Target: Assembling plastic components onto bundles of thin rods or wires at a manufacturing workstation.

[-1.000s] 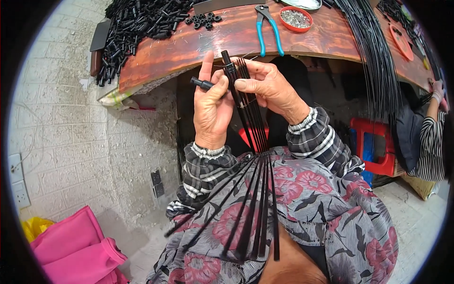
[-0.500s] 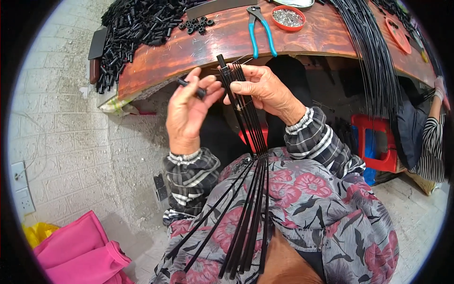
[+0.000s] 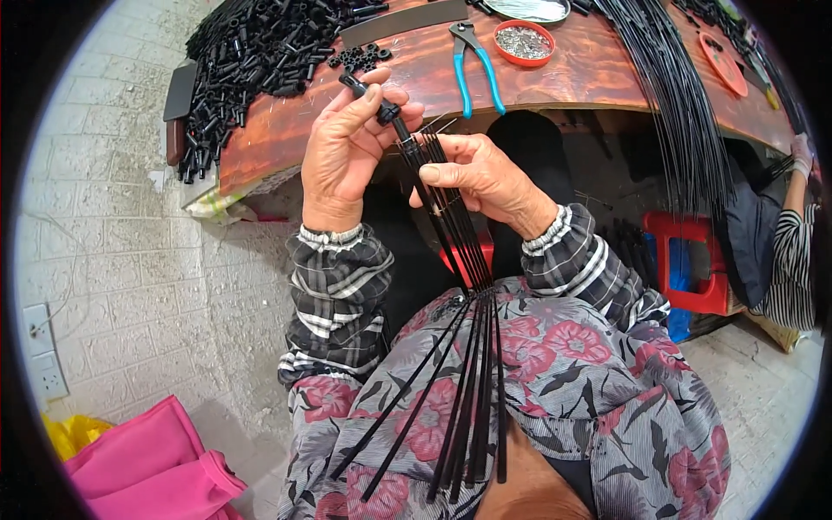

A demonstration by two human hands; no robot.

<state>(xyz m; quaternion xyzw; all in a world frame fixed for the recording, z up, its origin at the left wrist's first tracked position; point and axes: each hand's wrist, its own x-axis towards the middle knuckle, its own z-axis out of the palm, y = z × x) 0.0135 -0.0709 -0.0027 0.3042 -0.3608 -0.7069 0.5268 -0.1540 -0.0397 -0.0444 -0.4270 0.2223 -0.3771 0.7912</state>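
Note:
A folded umbrella frame (image 3: 472, 260), with thin black ribs round a black shaft, slants up from my lap, its lower ribs fanned over my flowered apron (image 3: 555, 347). My right hand (image 3: 494, 182) is closed round its upper part, thumb across the ribs. At the shaft's top end, my left hand (image 3: 338, 147) pinches a black tubular plastic fitting (image 3: 387, 111) with a collar. The fitting lines up with the shaft and appears to sit over its tip; my fingers partly hide it. Short wire ends stick out near the right fingertips.
On the wooden table (image 3: 407, 78) lie a heap of black plastic fittings (image 3: 260, 61), teal-handled pliers (image 3: 472, 65), a red dish (image 3: 524, 59) of small metal pieces and hanging black ribs (image 3: 676, 95). A co-worker's gloved hand (image 3: 802, 154) and red stool (image 3: 693, 260) are at right.
My left hand has moved up and slightly right, bringing the black fitting from beside the shaft onto its top end. The right hand keeps its hold on the frame.

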